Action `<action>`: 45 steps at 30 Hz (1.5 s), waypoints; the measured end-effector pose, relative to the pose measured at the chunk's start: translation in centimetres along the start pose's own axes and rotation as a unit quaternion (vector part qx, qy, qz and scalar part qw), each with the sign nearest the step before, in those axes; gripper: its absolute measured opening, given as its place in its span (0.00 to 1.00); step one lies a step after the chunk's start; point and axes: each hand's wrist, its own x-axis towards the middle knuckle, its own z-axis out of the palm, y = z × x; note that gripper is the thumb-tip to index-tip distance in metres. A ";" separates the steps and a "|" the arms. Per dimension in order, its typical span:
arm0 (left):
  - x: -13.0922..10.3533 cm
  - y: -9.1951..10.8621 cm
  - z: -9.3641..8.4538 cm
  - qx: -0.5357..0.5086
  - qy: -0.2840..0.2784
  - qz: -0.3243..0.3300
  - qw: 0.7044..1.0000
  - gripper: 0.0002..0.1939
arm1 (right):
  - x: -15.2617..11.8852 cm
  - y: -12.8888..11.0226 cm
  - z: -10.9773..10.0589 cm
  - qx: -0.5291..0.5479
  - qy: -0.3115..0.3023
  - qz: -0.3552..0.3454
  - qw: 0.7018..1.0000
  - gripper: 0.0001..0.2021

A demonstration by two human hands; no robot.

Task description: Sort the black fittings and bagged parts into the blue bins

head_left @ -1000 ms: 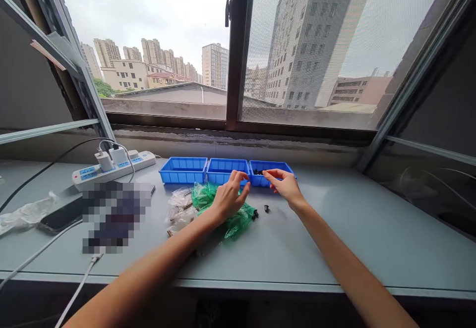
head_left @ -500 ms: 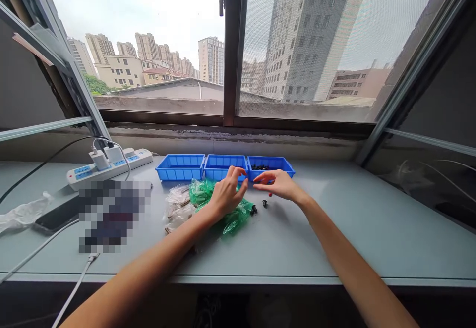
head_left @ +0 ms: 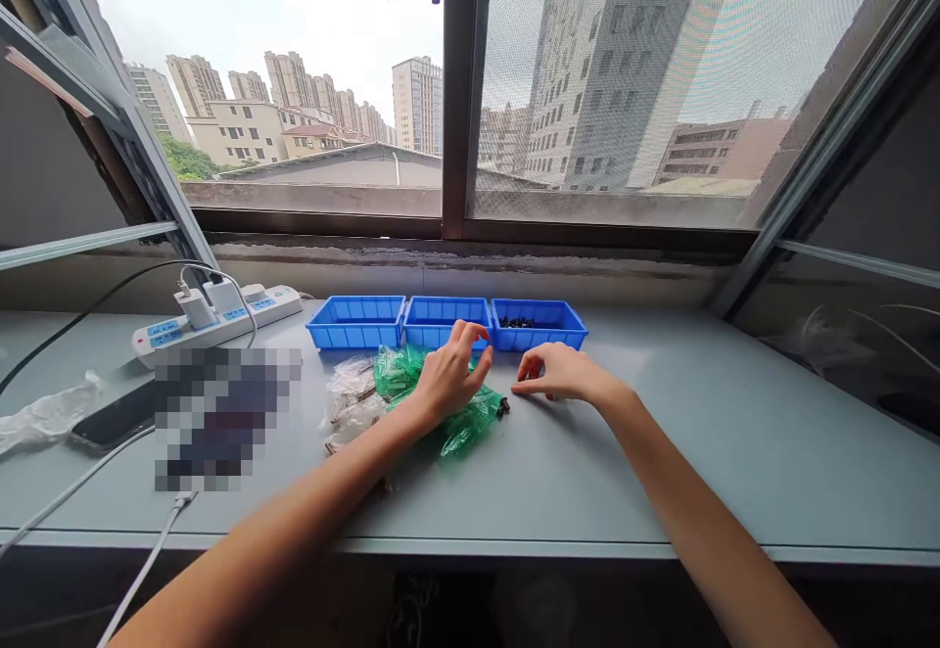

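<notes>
My left hand (head_left: pixel 449 374) hovers over a crumpled green plastic bag (head_left: pixel 470 425), its thumb and bent fingers apart and nothing visible between them. Low over the tabletop, right of the bag, my right hand (head_left: pixel 562 372) has its fingers curled down and drawn in toward the thumb. Whatever lies at those fingertips is hidden. Small black parts (head_left: pixel 503 406) spill from the bag's right end. Behind my right hand stands a blue bin (head_left: pixel 540 338) with more small black parts inside.
A middle blue bin (head_left: pixel 433 335) and a left blue bin (head_left: pixel 356 336) complete the row. Clear plastic bags (head_left: pixel 353 403) lie beside the green one. Leftward are a power strip (head_left: pixel 271 307), a black phone (head_left: pixel 110 425), white cables and a blurred-out item (head_left: pixel 220 423).
My right hand has come down and nearer to me, from in front of the right bin to the tabletop. It now covers the spot where a black part and a red piece lay.
</notes>
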 end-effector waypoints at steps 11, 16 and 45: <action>-0.1 0.3 -0.2 0.029 -0.027 0.010 0.999 0.09 | 0.6 -0.6 0.9 0.030 0.122 -0.040 0.991 0.13; -0.2 0.4 -0.2 0.025 -0.019 0.008 0.999 0.09 | 1.5 -0.7 2.0 0.110 0.192 -0.096 0.970 0.18; -0.1 -0.3 -0.1 0.045 -0.026 -0.014 0.999 0.12 | 2.4 -1.3 3.3 0.432 0.100 -0.117 0.889 0.19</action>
